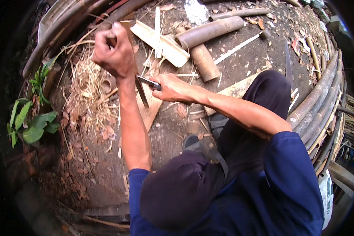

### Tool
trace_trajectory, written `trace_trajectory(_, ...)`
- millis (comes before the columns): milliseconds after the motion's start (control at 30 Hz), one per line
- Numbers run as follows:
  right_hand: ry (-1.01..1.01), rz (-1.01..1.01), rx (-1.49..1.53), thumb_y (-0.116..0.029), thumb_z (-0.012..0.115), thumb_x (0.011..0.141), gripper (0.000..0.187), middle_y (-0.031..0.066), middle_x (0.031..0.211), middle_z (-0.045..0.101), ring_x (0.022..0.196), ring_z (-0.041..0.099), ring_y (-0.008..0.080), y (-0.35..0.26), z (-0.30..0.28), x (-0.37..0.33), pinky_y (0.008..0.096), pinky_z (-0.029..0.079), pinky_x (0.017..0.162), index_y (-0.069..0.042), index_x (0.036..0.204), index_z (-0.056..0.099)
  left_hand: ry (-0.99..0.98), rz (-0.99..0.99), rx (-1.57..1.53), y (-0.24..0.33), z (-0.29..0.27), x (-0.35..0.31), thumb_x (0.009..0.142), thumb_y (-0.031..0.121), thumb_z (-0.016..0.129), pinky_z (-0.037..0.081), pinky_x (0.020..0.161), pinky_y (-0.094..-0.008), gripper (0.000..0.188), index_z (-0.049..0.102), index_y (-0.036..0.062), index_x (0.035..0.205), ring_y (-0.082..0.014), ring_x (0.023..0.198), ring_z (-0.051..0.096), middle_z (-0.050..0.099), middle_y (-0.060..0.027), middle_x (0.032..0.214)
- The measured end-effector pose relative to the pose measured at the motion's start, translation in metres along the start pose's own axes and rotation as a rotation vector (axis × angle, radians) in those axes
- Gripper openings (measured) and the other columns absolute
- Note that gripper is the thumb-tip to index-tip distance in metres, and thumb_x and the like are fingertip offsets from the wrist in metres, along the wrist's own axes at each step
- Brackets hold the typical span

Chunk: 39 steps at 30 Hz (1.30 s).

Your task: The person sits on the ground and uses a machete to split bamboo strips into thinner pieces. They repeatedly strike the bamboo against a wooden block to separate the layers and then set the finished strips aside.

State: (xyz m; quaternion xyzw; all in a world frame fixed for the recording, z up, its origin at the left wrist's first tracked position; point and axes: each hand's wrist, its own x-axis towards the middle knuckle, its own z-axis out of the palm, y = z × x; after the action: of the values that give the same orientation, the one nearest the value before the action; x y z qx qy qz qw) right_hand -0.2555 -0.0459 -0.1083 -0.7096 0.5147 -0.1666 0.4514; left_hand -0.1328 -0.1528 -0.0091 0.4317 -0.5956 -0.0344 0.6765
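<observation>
My left hand (pixel 116 53) is raised at the upper left, its fingers curled in a fist around a long, narrow brown strip (pixel 142 93) that looks like bamboo. The strip runs down past my wrist, with its lower end over a flat wooden board (pixel 150 112). My right hand (pixel 175 88) grips a knife (pixel 148 82) by its dark handle. Its bright metal part points left and meets the strip beside my left wrist. How the edge sits against the strip is too small to tell.
Pale shavings (pixel 88 74) pile at left. A split bamboo piece (pixel 161 43) and bamboo tubes (pixel 210 32) lie ahead on the dirt. Long bamboo poles (pixel 320 92) stack along the right, and a leafy plant (pixel 35 128) grows at left. My sandalled foot (pixel 193 143) is near the board.
</observation>
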Motion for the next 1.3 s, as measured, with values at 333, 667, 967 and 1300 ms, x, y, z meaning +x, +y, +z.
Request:
trace_trajectory(333,0.053,-0.074,-0.08,-0.013,0.06,0.079,0.017,0.0213,0.072,0.062,0.07,0.064,0.0366,0.007,0.025,-0.004,0.0476,0.049,0.064,-0.002,0.091,0.058,-0.536,-0.625,-0.334,-0.008,-0.032,-0.018,0.086,0.042,0.073,0.045,0.048,-0.0246,0.041,0.058,0.0041,0.09,-0.0096,0.05,0.055,0.056,0.0002,0.059)
trace_trajectory(667,-0.119,0.013,-0.096,-0.018,0.056,0.085,0.019,0.0201,0.086,0.068,0.082,0.068,0.0371,0.049,0.067,-0.017,0.0489,0.053,0.07,-0.004,0.098,0.061,-0.482,-0.311,-0.027,-0.007,-0.023,-0.044,0.084,0.056,0.069,0.035,0.047,-0.0266,0.054,0.053,0.0062,0.069,-0.0075,0.051,0.044,0.045,0.004,0.057)
trace_trajectory(967,-0.1,-0.048,-0.337,-0.055,0.057,0.089,0.066,0.0225,0.101,0.061,0.095,0.061,0.0411,0.061,0.084,-0.05,0.049,0.05,0.084,-0.001,0.127,0.048,-0.235,-0.553,-0.207,0.015,-0.072,0.001,0.083,0.045,0.075,0.036,0.039,-0.0223,0.044,0.053,0.0061,0.085,-0.0068,0.043,0.041,0.046,0.0028,0.058)
trace_trajectory(1300,0.302,-0.486,-0.156,-0.036,0.053,0.098,0.027,0.0189,0.07,0.061,0.064,0.062,0.037,-0.033,-0.089,-0.062,0.0499,0.047,0.057,-0.009,0.099,0.056,0.351,-0.719,-0.623,0.052,-0.099,0.068,0.081,0.055,0.072,0.049,0.069,-0.0398,0.06,0.041,0.0059,0.098,-0.0148,0.071,0.052,0.054,-0.0081,0.083)
